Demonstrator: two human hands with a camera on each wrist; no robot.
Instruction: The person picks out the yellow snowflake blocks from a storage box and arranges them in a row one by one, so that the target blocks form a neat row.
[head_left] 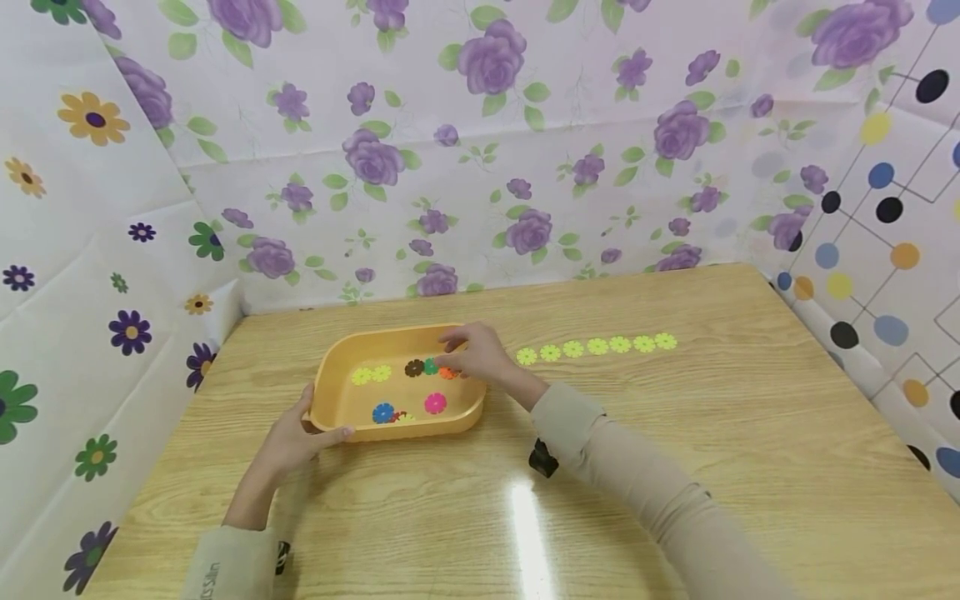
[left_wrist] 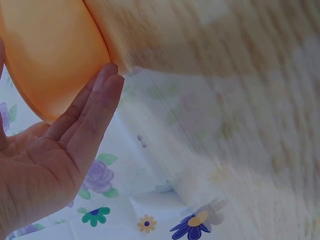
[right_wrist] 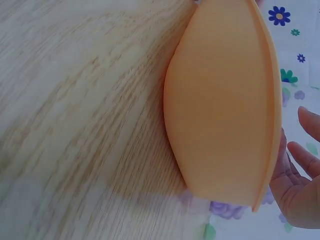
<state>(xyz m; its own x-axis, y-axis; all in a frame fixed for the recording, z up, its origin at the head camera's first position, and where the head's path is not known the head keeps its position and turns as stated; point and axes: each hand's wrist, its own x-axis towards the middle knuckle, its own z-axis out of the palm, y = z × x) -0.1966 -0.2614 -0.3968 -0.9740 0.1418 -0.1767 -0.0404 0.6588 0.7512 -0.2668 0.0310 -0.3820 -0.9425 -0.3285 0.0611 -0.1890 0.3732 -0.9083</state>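
Note:
A yellow-orange plastic tray (head_left: 397, 431) on the table holds several small flower-shaped discs: two yellow discs (head_left: 372, 374), a brown disc (head_left: 414, 368), a green disc (head_left: 431, 367), an orange disc (head_left: 447, 373), a pink disc (head_left: 435, 403) and a blue disc (head_left: 383, 413). My left hand (head_left: 291, 440) holds the tray's front left corner, thumb along the front rim and fingers against the outer wall. Over the tray's right end hovers my right hand (head_left: 478, 354), its thumb and fingers apart in the right wrist view. Nothing shows between them.
A row of several yellow flower discs (head_left: 597, 347) lies on the wooden table (head_left: 675, 433) to the right of the tray. Flower-printed sheets (head_left: 420, 183) stand behind and at the left, and a dotted sheet (head_left: 885, 250) at the right.

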